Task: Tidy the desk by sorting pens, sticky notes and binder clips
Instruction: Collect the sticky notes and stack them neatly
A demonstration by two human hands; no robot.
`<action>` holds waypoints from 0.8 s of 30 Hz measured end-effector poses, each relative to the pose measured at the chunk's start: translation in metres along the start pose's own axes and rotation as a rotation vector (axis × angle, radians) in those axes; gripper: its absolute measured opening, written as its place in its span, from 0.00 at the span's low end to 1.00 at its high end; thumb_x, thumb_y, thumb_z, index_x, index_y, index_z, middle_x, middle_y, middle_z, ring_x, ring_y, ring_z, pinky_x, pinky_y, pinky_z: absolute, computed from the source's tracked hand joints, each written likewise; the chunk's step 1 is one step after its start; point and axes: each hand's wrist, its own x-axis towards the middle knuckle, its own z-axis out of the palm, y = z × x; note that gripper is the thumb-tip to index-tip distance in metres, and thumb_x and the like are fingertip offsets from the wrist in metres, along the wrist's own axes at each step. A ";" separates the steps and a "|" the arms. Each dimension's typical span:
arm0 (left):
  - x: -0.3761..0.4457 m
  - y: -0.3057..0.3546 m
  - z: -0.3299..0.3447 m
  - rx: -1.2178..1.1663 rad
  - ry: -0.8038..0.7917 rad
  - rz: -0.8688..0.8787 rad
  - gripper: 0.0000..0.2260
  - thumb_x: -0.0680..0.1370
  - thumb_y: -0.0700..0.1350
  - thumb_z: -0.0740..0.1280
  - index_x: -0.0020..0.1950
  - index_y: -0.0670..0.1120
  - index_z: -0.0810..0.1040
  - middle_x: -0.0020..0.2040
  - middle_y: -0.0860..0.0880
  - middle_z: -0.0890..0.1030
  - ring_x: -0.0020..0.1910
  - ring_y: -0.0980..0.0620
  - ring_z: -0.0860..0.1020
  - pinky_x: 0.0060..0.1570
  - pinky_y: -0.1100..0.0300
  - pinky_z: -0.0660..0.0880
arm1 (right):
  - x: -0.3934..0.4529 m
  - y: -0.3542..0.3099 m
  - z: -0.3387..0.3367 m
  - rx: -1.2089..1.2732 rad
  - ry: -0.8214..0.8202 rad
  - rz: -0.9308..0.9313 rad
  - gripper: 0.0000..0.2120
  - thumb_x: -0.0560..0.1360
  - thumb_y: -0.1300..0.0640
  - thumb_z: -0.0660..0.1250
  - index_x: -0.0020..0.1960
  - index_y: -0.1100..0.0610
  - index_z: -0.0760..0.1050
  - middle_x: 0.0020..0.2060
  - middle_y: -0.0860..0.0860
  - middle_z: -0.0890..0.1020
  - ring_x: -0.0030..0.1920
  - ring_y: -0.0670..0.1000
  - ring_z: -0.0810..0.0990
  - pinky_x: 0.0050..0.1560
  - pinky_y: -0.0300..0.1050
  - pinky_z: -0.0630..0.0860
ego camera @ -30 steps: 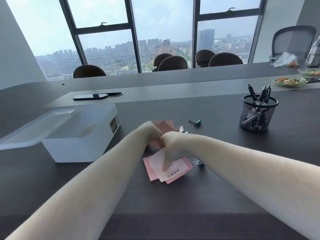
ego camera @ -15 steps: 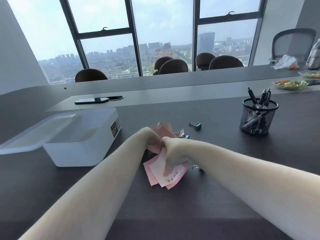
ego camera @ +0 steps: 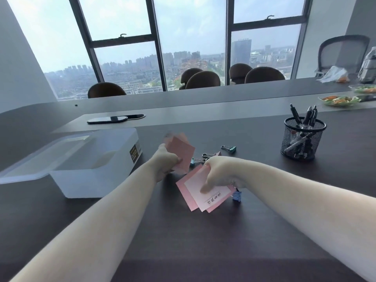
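Observation:
My left hand (ego camera: 165,161) grips a small stack of pink sticky notes (ego camera: 180,150), lifted off the desk and tilted. My right hand (ego camera: 218,173) pinches another fan of pink and pale sticky notes (ego camera: 211,197), the top one with handwriting. Binder clips lie behind and beside my hands: a teal one (ego camera: 230,148), a cluster (ego camera: 205,156) between my hands, and a blue one (ego camera: 236,196) under my right wrist. A black mesh cup (ego camera: 303,139) holding several pens (ego camera: 305,117) stands at the right.
An open white plastic box (ego camera: 97,163) with its lid (ego camera: 24,169) leaning off the left side sits to my left. A phone (ego camera: 107,119) lies further back. Plates of food (ego camera: 339,99) and office chairs line the far side of the dark desk (ego camera: 183,231).
My hands have drawn apart. The left hand has lifted its stack of pink notes up and to the left, while the right keeps the other notes low over the desk.

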 end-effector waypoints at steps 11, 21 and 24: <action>-0.012 -0.017 -0.023 -0.275 -0.132 0.234 0.08 0.78 0.35 0.64 0.47 0.46 0.80 0.38 0.51 0.86 0.36 0.54 0.83 0.49 0.55 0.79 | 0.022 0.015 -0.011 0.708 0.239 -0.203 0.14 0.70 0.67 0.72 0.55 0.60 0.77 0.44 0.55 0.83 0.37 0.51 0.80 0.25 0.33 0.75; -0.028 -0.033 -0.013 -0.145 -0.205 0.339 0.06 0.78 0.48 0.65 0.47 0.49 0.81 0.40 0.56 0.86 0.40 0.61 0.83 0.43 0.70 0.78 | 0.045 0.011 0.020 0.804 0.263 -0.234 0.12 0.69 0.65 0.73 0.49 0.56 0.73 0.47 0.57 0.82 0.47 0.57 0.82 0.57 0.56 0.78; -0.033 -0.037 -0.009 -0.016 -0.222 0.399 0.07 0.72 0.44 0.73 0.48 0.53 0.82 0.43 0.56 0.86 0.44 0.61 0.83 0.46 0.71 0.77 | 0.046 0.008 0.033 0.735 0.278 -0.228 0.19 0.68 0.62 0.71 0.54 0.50 0.69 0.51 0.56 0.83 0.52 0.56 0.83 0.55 0.52 0.79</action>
